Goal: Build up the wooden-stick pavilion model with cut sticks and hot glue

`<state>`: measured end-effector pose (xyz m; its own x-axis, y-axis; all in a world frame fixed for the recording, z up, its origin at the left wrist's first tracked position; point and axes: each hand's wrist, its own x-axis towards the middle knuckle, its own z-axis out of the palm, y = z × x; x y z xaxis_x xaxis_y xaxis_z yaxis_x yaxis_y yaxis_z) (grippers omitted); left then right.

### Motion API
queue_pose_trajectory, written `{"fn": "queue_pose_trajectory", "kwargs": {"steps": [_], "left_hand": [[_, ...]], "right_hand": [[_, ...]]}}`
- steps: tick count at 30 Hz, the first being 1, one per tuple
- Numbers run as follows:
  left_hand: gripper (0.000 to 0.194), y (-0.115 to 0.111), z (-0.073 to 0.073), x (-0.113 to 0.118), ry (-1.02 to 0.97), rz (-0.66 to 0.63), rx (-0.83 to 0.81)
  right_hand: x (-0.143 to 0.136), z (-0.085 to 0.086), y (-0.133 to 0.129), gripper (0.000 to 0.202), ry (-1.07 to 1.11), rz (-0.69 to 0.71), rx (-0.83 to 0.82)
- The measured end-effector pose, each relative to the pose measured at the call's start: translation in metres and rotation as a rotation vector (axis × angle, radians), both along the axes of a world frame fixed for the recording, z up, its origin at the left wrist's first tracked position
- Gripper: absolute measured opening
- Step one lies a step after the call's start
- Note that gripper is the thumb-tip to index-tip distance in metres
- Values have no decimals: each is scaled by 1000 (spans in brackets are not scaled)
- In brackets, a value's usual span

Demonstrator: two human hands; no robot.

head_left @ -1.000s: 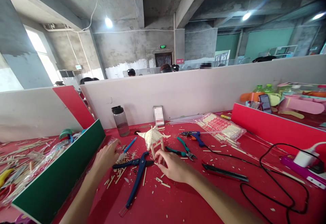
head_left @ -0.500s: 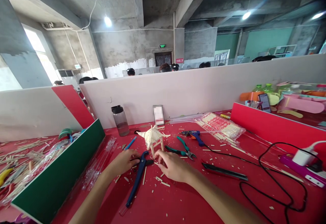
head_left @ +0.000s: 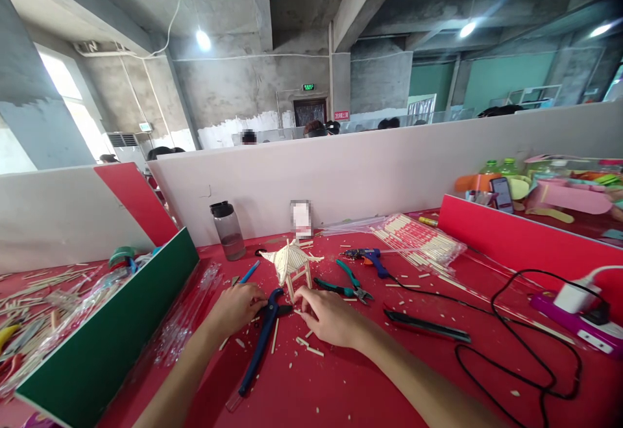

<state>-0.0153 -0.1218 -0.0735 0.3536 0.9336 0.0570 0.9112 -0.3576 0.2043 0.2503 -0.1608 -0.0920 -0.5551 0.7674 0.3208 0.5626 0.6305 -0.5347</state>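
Note:
A small pavilion model made of pale sticks (head_left: 291, 260) stands on the red table (head_left: 341, 376), its pointed roof on stick legs. My right hand (head_left: 324, 314) is just in front of its legs, thumb and fingers pinched together; what they hold is too small to name. My left hand (head_left: 241, 304) rests beside the head of the blue-handled cutter (head_left: 263, 343), fingers curled together near its jaws. Whether anything is between the left fingers is hidden. Short stick pieces (head_left: 309, 347) lie in front of my right hand.
Green-handled pliers (head_left: 354, 275), a blue glue gun (head_left: 372, 260), a black knife (head_left: 426, 325) and a bag of sticks (head_left: 421, 243) lie at right, with a looping black cable. A bottle (head_left: 228, 233) stands back left. A green divider (head_left: 111, 330) edges the left side.
The whole view has shifted slightly. Both hands hold nearly the same positions beside the cutter and the model.

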Motion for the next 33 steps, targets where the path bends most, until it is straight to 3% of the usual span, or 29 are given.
{"fn": "queue_pose_trajectory", "kwargs": {"steps": [4, 8, 11, 17, 33], "left_hand": [[30, 3, -8, 10, -75, 57, 51], [32, 2, -15, 24, -87, 15, 58], [30, 2, -15, 33, -58, 6, 63], [19, 11, -11, 45, 7, 104, 91], [17, 19, -23, 40, 91, 102, 93]], "right_hand": [[0, -1, 1, 24, -5, 2, 7], [1, -2, 2, 25, -21, -6, 12], [0, -3, 2, 27, -28, -12, 15], [0, -4, 3, 25, -21, -12, 26], [1, -3, 3, 26, -21, -23, 23]]}}
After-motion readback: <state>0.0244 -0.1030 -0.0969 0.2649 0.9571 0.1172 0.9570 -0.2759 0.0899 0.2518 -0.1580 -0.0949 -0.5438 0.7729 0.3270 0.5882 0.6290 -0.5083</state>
